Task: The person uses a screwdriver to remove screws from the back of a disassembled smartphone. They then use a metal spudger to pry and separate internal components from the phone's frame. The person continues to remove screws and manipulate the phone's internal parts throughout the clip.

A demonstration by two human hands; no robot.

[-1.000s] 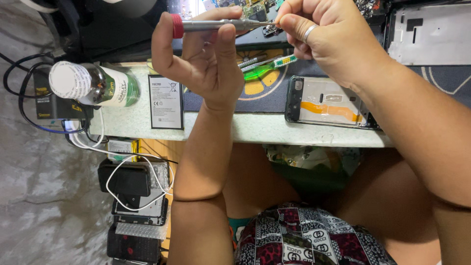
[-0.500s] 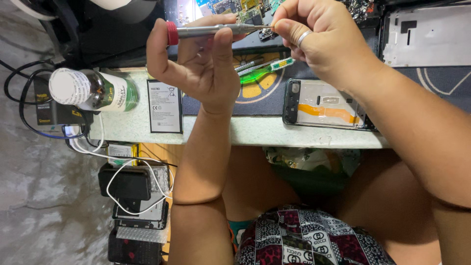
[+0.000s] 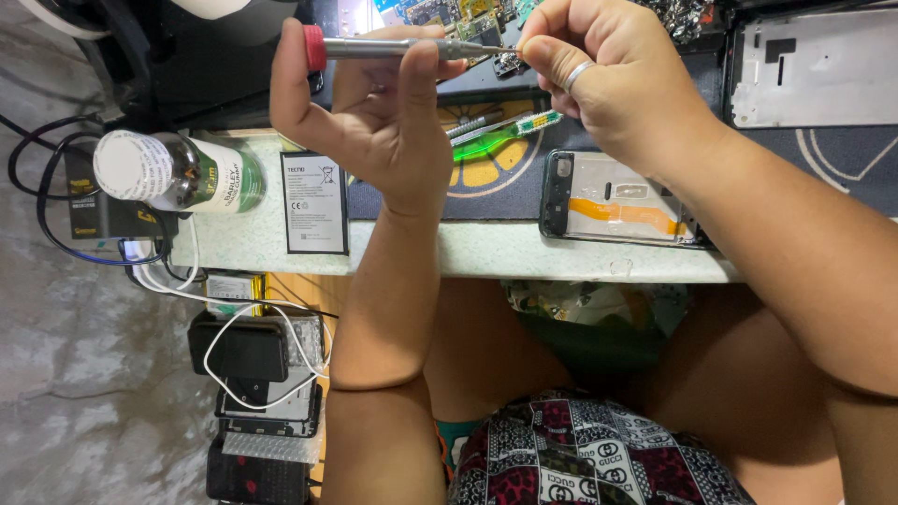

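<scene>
Steel-grey and slim, the metal precision screwdriver with a red end cap [image 3: 393, 48] lies across the raised left hand [image 3: 374, 122], whose fingers curl around the shaft while the thumb props up beside the red cap. Its long axis runs level, left to right across the view, red cap toward the left, thin tip toward the right. At that tip the right hand [image 3: 608, 84], a silver ring on one finger, bunches its fingertips [image 3: 535, 45] into a pinch; what it pinches is too small to tell. Both hands hover above the near edge of the pale speckled worktop [image 3: 486, 252].

Under the hands a dark work mat with a yellow citrus print [image 3: 486, 173] carries a green-lit strip part [image 3: 496, 140]. Just right of it lies an opened phone with an orange flex ribbon [image 3: 622, 201]. Left of the wrist rests a flat white-labelled phone battery [image 3: 314, 203], then a white-capped glass bottle with a green label [image 3: 178, 170] on its side; its contents cannot be made out. Farther right sits a grey metal phone frame [image 3: 814, 65].
</scene>
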